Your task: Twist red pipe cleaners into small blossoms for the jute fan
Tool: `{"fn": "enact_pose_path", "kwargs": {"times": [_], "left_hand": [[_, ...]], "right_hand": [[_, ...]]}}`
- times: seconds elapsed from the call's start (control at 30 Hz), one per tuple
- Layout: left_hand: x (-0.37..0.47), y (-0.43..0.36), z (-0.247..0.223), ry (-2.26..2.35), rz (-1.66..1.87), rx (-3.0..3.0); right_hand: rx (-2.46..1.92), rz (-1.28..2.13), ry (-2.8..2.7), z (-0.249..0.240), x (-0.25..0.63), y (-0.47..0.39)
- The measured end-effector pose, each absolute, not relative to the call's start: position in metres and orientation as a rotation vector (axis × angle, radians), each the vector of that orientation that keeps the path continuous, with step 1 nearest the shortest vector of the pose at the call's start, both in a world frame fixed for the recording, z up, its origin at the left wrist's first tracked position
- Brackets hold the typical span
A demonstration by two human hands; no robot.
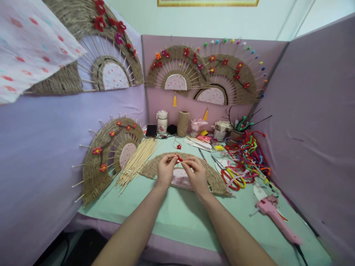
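Between the fingertips of both my hands is a small piece of red pipe cleaner (179, 159), bent and partly hidden. My left hand (166, 168) pinches it from the left, and my right hand (196, 170) pinches its other side. Both hands are above a half-round twine fan (219, 179) lying on the table, with a white, red-dotted centre panel (181, 177). Just beyond my fingers lies a small red flower (179, 146) with a thin stem.
Bamboo sticks (138, 159) lie left of the fan. To the right are red-and-yellow-handled scissors (233, 179), a tangle of coloured pipe cleaners (249, 155) and a pink glue gun (277, 218). A twine spool (183, 123) and a white bottle (162, 122) stand behind. Finished fans (235, 74) hang on the panels.
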State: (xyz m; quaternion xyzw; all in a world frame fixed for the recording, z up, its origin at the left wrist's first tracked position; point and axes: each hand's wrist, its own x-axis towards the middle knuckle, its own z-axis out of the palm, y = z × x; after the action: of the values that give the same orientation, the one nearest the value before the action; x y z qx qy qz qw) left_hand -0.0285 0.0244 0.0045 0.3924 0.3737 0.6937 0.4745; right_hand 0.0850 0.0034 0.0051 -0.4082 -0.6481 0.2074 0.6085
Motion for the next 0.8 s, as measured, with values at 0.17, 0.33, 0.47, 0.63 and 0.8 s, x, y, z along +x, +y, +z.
{"fn": "enact_pose_path", "kwargs": {"times": [0.17,0.33,0.47,0.63,0.8], "left_hand": [[-0.030,0.020,0.006,0.932,1.577,1.155],[-0.029,0.020,0.005,0.929,1.526,1.244],[-0.028,0.021,0.004,0.939,1.505,1.232],[-0.030,0.022,0.002,0.937,1.531,1.192],[-0.031,0.024,-0.001,0.912,1.544,1.180]], "right_hand": [[-0.969,0.526,-1.494,0.012,0.100,0.010],[-0.963,0.538,-1.612,0.015,0.108,0.014],[-0.959,0.494,-1.696,0.014,0.109,0.014],[-0.926,0.451,-1.760,0.013,0.108,0.015],[-0.944,0.388,-1.770,0.010,0.108,0.016]]}}
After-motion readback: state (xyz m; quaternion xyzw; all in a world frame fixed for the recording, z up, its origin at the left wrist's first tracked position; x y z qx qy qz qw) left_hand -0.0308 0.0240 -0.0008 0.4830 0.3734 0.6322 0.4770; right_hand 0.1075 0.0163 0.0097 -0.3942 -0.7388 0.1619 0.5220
